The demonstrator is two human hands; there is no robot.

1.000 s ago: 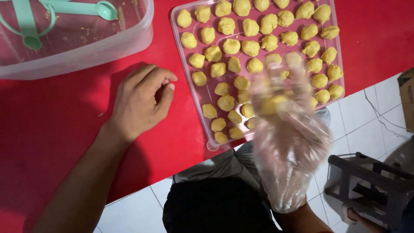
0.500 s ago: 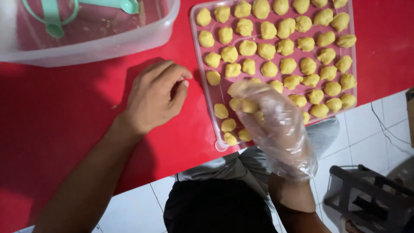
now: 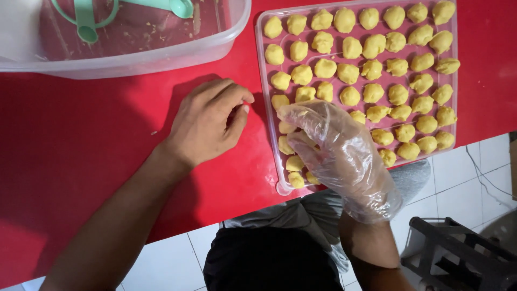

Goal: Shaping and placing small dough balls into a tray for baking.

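A clear plastic tray (image 3: 452, 116) on the red table (image 3: 81, 156) holds rows of several small yellow dough balls (image 3: 350, 96). My right hand (image 3: 339, 156), in a loose transparent glove, lies over the tray's near-left corner. Its fingertips close around a dough ball (image 3: 286, 128) in the left column, and it hides the balls beneath it. My bare left hand (image 3: 207, 121) rests palm-down on the table just left of the tray, fingers loosely curled, holding nothing.
A large clear plastic tub (image 3: 161, 51) stands at the back left with mint-green measuring spoons (image 3: 86, 24) inside. The table's front edge runs diagonally above white floor tiles (image 3: 463, 183). A dark frame (image 3: 458, 258) stands on the floor at lower right.
My gloved right hand has come down from above the tray's middle to its near-left corner with a dough ball. My left hand has stayed on the table.
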